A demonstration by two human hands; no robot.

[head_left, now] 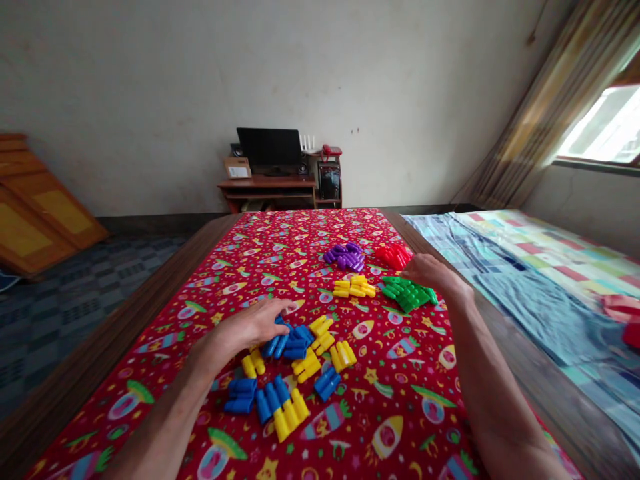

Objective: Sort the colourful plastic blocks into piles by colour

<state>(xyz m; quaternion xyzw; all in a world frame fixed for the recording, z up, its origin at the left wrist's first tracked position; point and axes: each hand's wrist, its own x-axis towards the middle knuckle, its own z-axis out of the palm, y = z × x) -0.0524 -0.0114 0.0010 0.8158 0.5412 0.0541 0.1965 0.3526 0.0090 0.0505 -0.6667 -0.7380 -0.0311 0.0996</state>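
Observation:
My left hand (pixel 263 320) reaches over the near pile, thumb and index finger apart, just above the blue plastic blocks (pixel 296 348). Around them lie yellow blocks (pixel 307 365), some beside or against blue ones. Farther off, my right hand (pixel 429 272) is bent downward between the red blocks (pixel 393 255) and the green blocks (pixel 407 293). Its fingertips are turned away, so whether they hold a block is hidden. A smaller group of yellow blocks (pixel 354 287) and a heap of purple blocks (pixel 345 256) lie to its left.
A red patterned cloth (pixel 390 387) covers the table, whose brown wooden edge (pixel 165 267) shows at both sides. A bed (pixel 530 287) stands to the right. By the far wall is a desk (pixel 270 183) with a monitor (pixel 270 148); a wooden cabinet (pixel 45 207) stands left.

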